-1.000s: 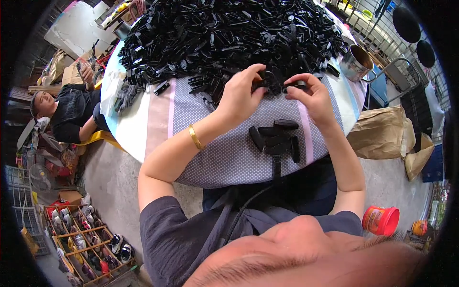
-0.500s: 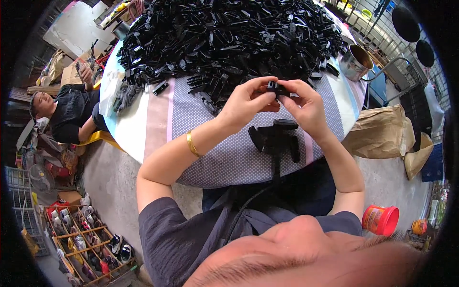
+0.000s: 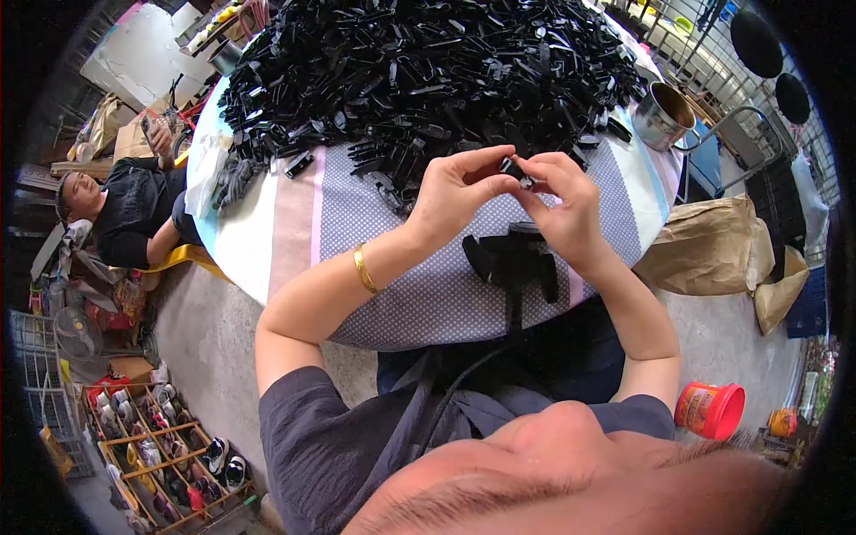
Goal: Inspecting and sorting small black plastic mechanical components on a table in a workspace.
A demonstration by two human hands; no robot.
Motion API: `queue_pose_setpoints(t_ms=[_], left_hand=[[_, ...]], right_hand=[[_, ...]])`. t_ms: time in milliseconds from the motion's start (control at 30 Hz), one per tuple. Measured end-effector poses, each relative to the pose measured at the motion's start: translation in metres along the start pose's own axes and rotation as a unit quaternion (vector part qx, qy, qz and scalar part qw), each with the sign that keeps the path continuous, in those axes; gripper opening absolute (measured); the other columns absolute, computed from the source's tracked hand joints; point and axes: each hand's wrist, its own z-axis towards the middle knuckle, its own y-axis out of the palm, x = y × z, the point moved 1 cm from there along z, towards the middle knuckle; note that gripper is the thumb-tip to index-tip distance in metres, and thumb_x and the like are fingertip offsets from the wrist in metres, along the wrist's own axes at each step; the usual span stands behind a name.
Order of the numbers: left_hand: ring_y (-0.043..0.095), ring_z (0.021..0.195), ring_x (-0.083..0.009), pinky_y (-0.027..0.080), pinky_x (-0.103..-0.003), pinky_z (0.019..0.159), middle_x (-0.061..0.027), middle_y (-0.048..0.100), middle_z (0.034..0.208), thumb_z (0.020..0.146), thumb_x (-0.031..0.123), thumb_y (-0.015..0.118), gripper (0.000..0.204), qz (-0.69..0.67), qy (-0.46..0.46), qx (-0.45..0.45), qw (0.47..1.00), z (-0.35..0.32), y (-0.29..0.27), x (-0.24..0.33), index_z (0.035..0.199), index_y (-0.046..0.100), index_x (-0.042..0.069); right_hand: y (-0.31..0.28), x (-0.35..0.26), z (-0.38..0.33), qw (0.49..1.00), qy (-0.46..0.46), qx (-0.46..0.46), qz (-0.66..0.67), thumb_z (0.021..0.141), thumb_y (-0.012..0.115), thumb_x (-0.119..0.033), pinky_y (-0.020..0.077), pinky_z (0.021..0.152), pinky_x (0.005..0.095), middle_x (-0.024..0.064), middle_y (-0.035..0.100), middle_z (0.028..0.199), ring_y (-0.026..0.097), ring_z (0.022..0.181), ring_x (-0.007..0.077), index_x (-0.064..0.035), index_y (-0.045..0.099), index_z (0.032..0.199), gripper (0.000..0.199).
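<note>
Both my hands meet above the table at the near edge of a big heap of black plastic parts (image 3: 428,80). Between the fingertips is a small black plastic piece (image 3: 512,168) with a shiny face, tilted and partly covered by my fingers. My left hand (image 3: 459,192), below a gold bangle, pinches it from one side. From the other side my right hand (image 3: 568,201) grips it with curled fingers. Just below the hands, a black stand-like object with several arms (image 3: 513,267) rests on the dotted tablecloth (image 3: 401,308); my right hand overlaps its upper end.
A metal pot (image 3: 664,116) stands at the table's right edge, a dark grey glove (image 3: 236,183) at its left. Brown paper bags (image 3: 704,245) and a red bucket (image 3: 711,410) lie to the right. Another person (image 3: 134,209) reclines at left, near a shoe rack (image 3: 165,455).
The black piece has been turned and tilted between my fingertips, showing a shinier side. My right hand has shifted slightly left and down, covering more of the stand-like object.
</note>
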Motion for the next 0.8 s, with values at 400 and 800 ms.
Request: queue_pose_setpoints(t_ms=[400,800], left_hand=[[0.058,0.09,-0.0126,0.046,-0.023,0.082,-0.0098,0.063,0.101,0.082,0.001,0.058,0.024,-0.085,0.029,-0.079,0.993,0.003,-0.009,-0.001,0.106,0.062,-0.001],[0.047,0.092,-0.024,0.041,-0.033,0.079,-0.0081,0.056,0.09,0.07,0.022,0.069,0.023,0.542,0.24,0.011,0.805,0.016,-0.015,-0.011,0.082,0.066,0.003]], right_hand=[[0.001,0.002,-0.003,0.993,0.077,-0.091,0.02,0.076,0.068,-0.008,0.0472,0.061,0.0248,0.0113,0.062,0.083,0.058,0.07,0.0126,0.0039,0.061,0.094,0.022],[-0.031,0.027,0.016,0.92,0.067,-0.377,-0.078,0.077,0.063,-0.027,0.0463,0.065,0.0361,0.013,0.061,0.076,0.058,0.071,0.0291,-0.0034,0.067,0.085,0.025]])
